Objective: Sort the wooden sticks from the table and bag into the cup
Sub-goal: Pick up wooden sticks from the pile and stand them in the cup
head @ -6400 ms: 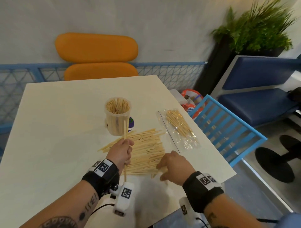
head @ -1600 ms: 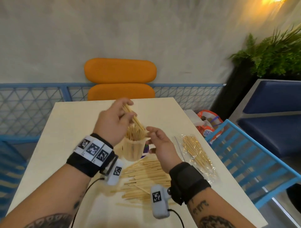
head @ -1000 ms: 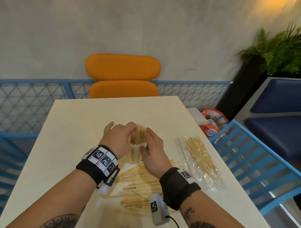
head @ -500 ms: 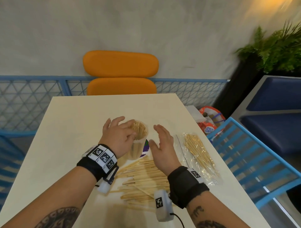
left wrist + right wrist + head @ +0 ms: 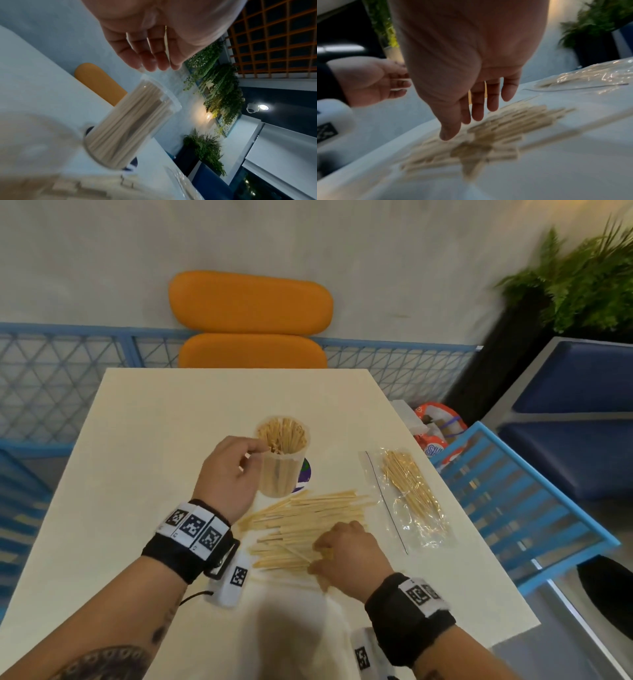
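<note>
A clear plastic cup (image 5: pixel 282 470) packed with upright wooden sticks stands mid-table; the left wrist view shows it close up (image 5: pixel 130 125). My left hand (image 5: pixel 253 455) hovers at its left rim with the fingers relaxed (image 5: pixel 150 54), and I see nothing in it. A loose pile of sticks (image 5: pixel 308 515) lies in front of the cup. My right hand (image 5: pixel 329 549) reaches down onto the pile's near end, fingers straight (image 5: pixel 471 115) over the blurred sticks (image 5: pixel 513 121). A clear bag (image 5: pixel 411 494) with more sticks lies to the right.
The cream table (image 5: pixel 154 474) ends close to the bag on the right, where a blue slatted chair (image 5: pixel 507 494) stands. A purple disc (image 5: pixel 306 474) shows behind the cup. An orange chair (image 5: pixel 251 316) is at the far side and a red-white packet (image 5: pixel 436 426) beyond the right edge.
The left hand's sticks went into the cup and both hands steadied it. The right hand has since dropped from beside the cup onto the pile; the left stays by the rim.
</note>
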Demonstrator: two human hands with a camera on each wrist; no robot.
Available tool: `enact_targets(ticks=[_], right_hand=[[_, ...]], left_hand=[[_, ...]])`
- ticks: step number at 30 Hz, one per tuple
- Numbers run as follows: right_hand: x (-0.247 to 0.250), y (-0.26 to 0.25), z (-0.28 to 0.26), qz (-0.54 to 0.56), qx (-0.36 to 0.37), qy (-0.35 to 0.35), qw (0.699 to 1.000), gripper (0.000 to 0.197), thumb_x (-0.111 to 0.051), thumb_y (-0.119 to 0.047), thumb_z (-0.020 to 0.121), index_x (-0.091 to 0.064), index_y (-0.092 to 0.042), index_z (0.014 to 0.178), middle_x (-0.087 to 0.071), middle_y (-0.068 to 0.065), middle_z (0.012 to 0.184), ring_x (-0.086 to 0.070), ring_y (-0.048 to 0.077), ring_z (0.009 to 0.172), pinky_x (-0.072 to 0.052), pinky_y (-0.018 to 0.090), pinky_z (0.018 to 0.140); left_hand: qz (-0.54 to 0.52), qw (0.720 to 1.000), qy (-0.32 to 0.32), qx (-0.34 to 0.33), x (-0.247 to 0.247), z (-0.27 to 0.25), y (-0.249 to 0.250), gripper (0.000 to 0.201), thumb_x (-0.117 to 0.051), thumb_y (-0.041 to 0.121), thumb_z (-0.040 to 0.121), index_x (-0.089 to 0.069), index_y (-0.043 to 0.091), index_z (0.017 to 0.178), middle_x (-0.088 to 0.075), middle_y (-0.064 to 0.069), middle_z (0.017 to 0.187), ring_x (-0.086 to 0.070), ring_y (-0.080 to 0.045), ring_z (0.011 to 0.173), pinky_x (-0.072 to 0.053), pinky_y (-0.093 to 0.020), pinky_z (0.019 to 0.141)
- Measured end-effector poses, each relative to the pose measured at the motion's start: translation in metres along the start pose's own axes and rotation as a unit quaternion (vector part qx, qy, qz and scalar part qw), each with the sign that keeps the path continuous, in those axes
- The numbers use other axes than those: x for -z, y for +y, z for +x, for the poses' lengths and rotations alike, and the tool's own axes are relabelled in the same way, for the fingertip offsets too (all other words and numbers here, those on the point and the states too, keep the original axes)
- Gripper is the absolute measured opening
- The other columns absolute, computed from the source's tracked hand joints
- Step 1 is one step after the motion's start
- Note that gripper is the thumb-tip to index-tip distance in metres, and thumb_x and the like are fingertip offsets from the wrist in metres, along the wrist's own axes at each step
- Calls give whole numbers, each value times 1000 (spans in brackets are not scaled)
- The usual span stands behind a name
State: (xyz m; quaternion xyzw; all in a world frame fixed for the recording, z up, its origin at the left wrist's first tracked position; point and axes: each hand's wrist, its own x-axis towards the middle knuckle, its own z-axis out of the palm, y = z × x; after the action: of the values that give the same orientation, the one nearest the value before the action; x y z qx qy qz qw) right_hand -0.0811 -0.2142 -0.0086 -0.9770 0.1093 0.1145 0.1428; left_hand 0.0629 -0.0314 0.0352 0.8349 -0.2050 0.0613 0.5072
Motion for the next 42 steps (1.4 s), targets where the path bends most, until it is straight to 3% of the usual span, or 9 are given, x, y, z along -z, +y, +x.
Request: enact_targets(ticks=[8,16,20,24,27,30,33,37,42], right_hand=[[-19,-8,0,-94,24,33,995,21,-55,-31,96,-72,-24,106,-63,0,111,-51,24,111,-42,36,89],[4,-6,4,-96,8,28,995,24,-49,-21,99,-71,-27,104,-46,-5,87,-51,23,101,-40,35,83],[21,0,1,82,-58,71,992,23,-57,-32,97,-74,-21,87,-59,-3,75,-56,17,75,-47,30,67],[38,-9,-9,321,-65,91,940,23,-67,-31,93,-76,-13,81,-63,3,68,-51,8,59,-42,24,60],[44,-24,-13,407,-36,71,910,18,-69,-22,92,-79,-8,87,-71,4,76,-58,3,63,-46,17,64],[41,-28,-12,452,-29,60,889,17,-70,-14,91,-78,0,85,-71,-16,70,-57,-2,60,-46,17,63],[38,-26,-12,410,-15,46,911,18,-75,-18,87,-77,0,87,-73,-17,75,-62,4,63,-48,21,63],[33,-10,0,248,-34,48,967,30,-68,-35,93,-73,-21,119,-72,-8,117,-63,5,105,-43,11,82],[18,-4,30,-15,-16,-11,1000,29,-62,-35,94,-68,-31,122,-59,0,120,-55,23,115,-47,35,98]], left_hand=[[6,991,-119,66,-30,-58,-17,19,-56,19,98,-64,37,98,-64,18,104,-59,-1,81,-42,-13,75],[-54,988,-64,129,-18,-72,-10,19,-58,18,97,-67,35,97,-68,11,90,-57,-1,70,-40,-6,62],[-91,982,-32,160,-11,-68,-2,19,-56,18,97,-65,35,98,-69,12,93,-61,-11,81,-43,-17,70],[-188,951,-91,227,-25,-69,13,14,-55,23,99,-67,29,100,-74,10,91,-69,-18,84,-57,-36,77],[-262,917,-170,247,-42,-71,27,20,-53,26,102,-72,22,104,-76,4,103,-70,-13,98,-58,-35,87],[-342,882,-173,273,-52,-71,35,24,-50,21,104,-73,17,100,-74,-5,102,-68,-15,89,-56,-28,78],[-404,846,-139,318,-52,-72,35,27,-45,18,106,-68,9,96,-75,-5,103,-68,-9,76,-55,-28,73],[-434,828,-38,354,-40,-67,21,28,-34,16,109,-56,8,93,-69,-9,88,-68,-24,87,-53,-39,81],[-422,830,11,364,-33,-68,7,28,-29,9,108,-54,10,95,-43,-3,69,-38,-16,58,-40,-32,62]])
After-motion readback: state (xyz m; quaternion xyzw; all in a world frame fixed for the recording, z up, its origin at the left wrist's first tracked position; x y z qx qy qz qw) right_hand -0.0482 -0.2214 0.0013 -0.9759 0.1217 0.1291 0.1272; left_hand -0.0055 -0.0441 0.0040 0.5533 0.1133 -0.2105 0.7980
